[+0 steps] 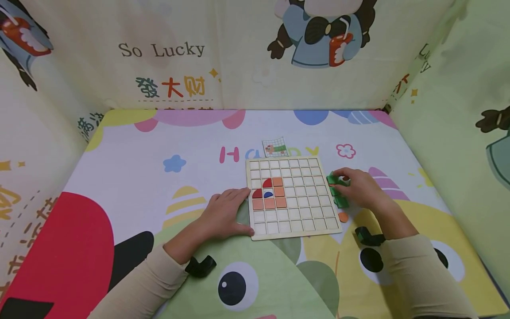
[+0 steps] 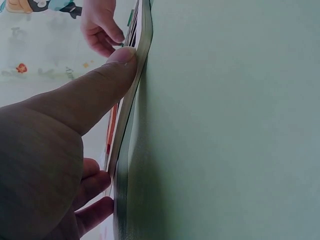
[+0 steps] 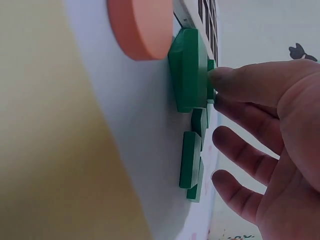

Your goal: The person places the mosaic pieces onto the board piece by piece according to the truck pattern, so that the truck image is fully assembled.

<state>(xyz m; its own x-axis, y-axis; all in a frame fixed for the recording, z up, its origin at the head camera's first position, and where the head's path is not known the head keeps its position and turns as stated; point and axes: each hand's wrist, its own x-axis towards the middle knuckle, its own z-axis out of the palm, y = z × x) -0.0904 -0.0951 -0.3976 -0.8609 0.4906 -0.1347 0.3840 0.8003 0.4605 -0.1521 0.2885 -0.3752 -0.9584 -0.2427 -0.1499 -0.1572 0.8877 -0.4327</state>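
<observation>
Going off the right wrist view, your right hand (image 3: 300,120) looks like it's pinching one green tile (image 3: 210,70) between thumb and index finger, other fingers loosely bent, with more green pieces (image 3: 189,162) lying close by. They seem stiff, probably light, maybe a bit slick, so I'd grab the side edges rather than the flat faces. In the left wrist view, your left hand (image 2: 55,150) is spread, thumb on the edge of the grid board (image 2: 126,115), which looks rigid, so steady it by the rim. From the head view, that tile's just beside the board's right edge, orange disc (image 1: 343,217) nearby. The board's cells hold five orange squares (image 1: 281,202), two red rounded pieces (image 1: 267,182) and a blue half-round (image 1: 268,194); a pattern card (image 1: 275,147) lies at the far edge.
</observation>
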